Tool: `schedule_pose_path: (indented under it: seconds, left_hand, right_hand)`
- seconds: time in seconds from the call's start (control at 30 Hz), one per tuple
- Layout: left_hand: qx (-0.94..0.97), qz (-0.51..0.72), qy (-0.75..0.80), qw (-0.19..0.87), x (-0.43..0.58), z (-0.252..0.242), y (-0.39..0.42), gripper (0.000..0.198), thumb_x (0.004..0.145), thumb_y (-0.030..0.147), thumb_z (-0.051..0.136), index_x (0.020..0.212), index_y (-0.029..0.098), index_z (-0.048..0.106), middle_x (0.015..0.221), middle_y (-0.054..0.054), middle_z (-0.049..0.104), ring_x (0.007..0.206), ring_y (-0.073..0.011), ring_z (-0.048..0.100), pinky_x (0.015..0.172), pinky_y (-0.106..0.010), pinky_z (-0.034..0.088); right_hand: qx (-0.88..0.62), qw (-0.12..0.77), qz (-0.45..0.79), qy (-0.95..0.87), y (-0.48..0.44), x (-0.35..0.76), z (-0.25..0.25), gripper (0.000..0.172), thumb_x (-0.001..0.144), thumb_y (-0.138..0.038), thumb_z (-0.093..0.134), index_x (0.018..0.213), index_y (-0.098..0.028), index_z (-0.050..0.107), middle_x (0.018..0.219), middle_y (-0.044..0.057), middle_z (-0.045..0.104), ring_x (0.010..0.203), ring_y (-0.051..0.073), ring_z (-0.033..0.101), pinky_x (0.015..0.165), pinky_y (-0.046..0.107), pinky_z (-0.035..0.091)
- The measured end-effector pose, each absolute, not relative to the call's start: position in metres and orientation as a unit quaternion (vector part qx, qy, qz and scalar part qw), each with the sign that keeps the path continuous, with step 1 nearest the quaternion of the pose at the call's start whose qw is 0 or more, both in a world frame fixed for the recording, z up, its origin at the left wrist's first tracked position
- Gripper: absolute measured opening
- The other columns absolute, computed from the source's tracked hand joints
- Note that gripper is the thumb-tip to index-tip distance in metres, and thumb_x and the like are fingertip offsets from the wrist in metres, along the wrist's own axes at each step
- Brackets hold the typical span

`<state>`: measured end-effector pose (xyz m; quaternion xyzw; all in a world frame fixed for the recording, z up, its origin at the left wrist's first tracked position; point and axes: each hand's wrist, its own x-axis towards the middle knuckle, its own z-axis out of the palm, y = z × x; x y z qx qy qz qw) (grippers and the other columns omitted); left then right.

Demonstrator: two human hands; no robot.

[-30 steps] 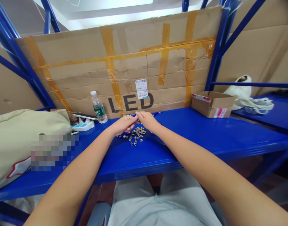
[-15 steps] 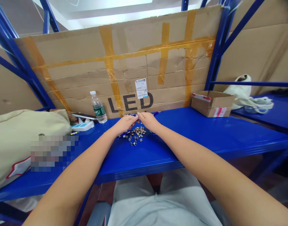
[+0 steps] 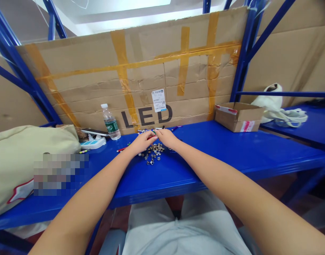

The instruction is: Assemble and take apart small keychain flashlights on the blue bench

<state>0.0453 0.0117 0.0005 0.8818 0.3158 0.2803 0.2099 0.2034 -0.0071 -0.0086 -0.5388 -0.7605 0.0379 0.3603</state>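
My left hand [image 3: 143, 141] and my right hand [image 3: 166, 137] meet near the back of the blue table, fingers bent inward and tips nearly touching. A thin red pen [image 3: 151, 137] shows at my left fingers, partly covered by them. What my right fingers pinch is too small and hidden to name. Just in front of the hands lies a pile of coin-like metal discs [image 3: 157, 148], with several small shiny metal pieces [image 3: 151, 160] nearer to me. Behind the fingers rests a pen with a black end [image 3: 160, 128]. A purple pen [image 3: 176, 128] lies to the right, and a red stick-like item [image 3: 121, 149] pokes out left of my left wrist.
A water bottle [image 3: 111, 124] stands at the back left beside a white power strip [image 3: 93, 143] and a phone [image 3: 94, 132]. A cream bag [image 3: 27, 148] fills the left side. An open cardboard box [image 3: 238, 117] sits at the back right, before a large cardboard sheet [image 3: 98, 88].
My left hand has lowered slightly, and its fingers have turned more downward. Red now shows between the hands, where a blue-and-white item showed before. A red stick-like item now shows left of my wrist.
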Motion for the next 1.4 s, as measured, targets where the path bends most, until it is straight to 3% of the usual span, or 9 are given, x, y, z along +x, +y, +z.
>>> schedule_pose_path:
  seconds: [0.17, 0.37, 0.73, 0.97, 1.13, 1.27, 1.4]
  left_hand:
    - [0.929, 0.192, 0.294, 0.117, 0.035, 0.006, 0.013, 0.029, 0.088, 0.039, 0.045, 0.090, 0.017, 0.064, 0.074, 0.000, 0.062, 0.065, -0.0135, 0.053, 0.063, -0.024, 0.038]
    - [0.962, 0.057, 0.262, 0.047, 0.025, 0.013, 0.018, 0.019, 0.080, 0.034, 0.059, 0.089, 0.021, 0.070, 0.083, -0.002, 0.067, 0.074, -0.0156, 0.058, 0.068, -0.023, 0.040]
    - [0.946, 0.079, 0.310, -0.053, 0.005, 0.026, 0.032, 0.025, 0.085, 0.031, 0.052, 0.102, 0.019, 0.067, 0.099, -0.006, 0.069, 0.090, -0.0192, 0.062, 0.078, -0.027, 0.044]
    - [0.927, 0.079, 0.358, -0.083, -0.014, 0.014, 0.055, 0.030, 0.086, 0.030, 0.049, 0.106, 0.017, 0.066, 0.107, -0.009, 0.068, 0.098, -0.0230, 0.061, 0.083, -0.030, 0.044]
    - [0.916, 0.077, 0.388, -0.074, -0.018, 0.006, 0.061, 0.034, 0.086, 0.031, 0.046, 0.110, 0.018, 0.066, 0.107, -0.008, 0.068, 0.098, -0.0233, 0.060, 0.083, -0.030, 0.044]
    - [0.916, 0.068, 0.395, -0.024, -0.019, 0.003, 0.059, 0.039, 0.085, 0.029, 0.043, 0.119, 0.025, 0.062, 0.113, -0.003, 0.067, 0.099, -0.0202, 0.061, 0.085, -0.027, 0.044]
    - [0.901, 0.045, 0.431, -0.001, -0.021, 0.007, 0.056, 0.038, 0.084, 0.040, 0.045, 0.111, 0.023, 0.067, 0.113, -0.003, 0.067, 0.100, -0.0215, 0.061, 0.085, -0.027, 0.044]
  right_hand:
    - [-0.532, 0.257, 0.001, -0.807, -0.008, 0.208, -0.006, 0.037, 0.094, -0.024, 0.034, 0.086, -0.013, 0.068, 0.089, 0.011, 0.070, 0.081, 0.018, 0.059, 0.069, 0.024, 0.035]
    - [-0.534, 0.150, -0.005, -0.832, -0.014, 0.210, -0.002, 0.040, 0.093, -0.035, 0.037, 0.079, -0.013, 0.069, 0.087, 0.013, 0.069, 0.078, 0.022, 0.060, 0.066, 0.027, 0.036]
    - [-0.539, 0.112, 0.011, -0.835, -0.038, 0.211, 0.021, 0.045, 0.093, -0.040, 0.033, 0.073, -0.014, 0.064, 0.079, 0.009, 0.066, 0.068, 0.018, 0.056, 0.058, 0.026, 0.033]
    - [-0.560, -0.064, 0.088, -0.821, -0.054, 0.203, 0.023, 0.037, 0.086, -0.042, 0.044, 0.074, -0.014, 0.065, 0.084, 0.011, 0.067, 0.069, 0.021, 0.060, 0.060, 0.030, 0.040]
    - [-0.549, -0.068, 0.074, -0.830, -0.054, 0.200, 0.020, 0.040, 0.087, -0.047, 0.042, 0.079, -0.014, 0.064, 0.091, 0.013, 0.067, 0.078, 0.024, 0.061, 0.063, 0.031, 0.042]
    - [-0.529, -0.073, 0.148, -0.832, -0.058, 0.197, 0.021, 0.042, 0.088, -0.048, 0.038, 0.070, -0.016, 0.059, 0.072, 0.007, 0.066, 0.055, 0.017, 0.057, 0.057, 0.030, 0.042]
    - [-0.538, -0.065, 0.177, -0.822, -0.062, 0.197, 0.024, 0.040, 0.088, -0.047, 0.041, 0.067, -0.016, 0.057, 0.064, 0.005, 0.062, 0.046, 0.014, 0.052, 0.054, 0.029, 0.041]
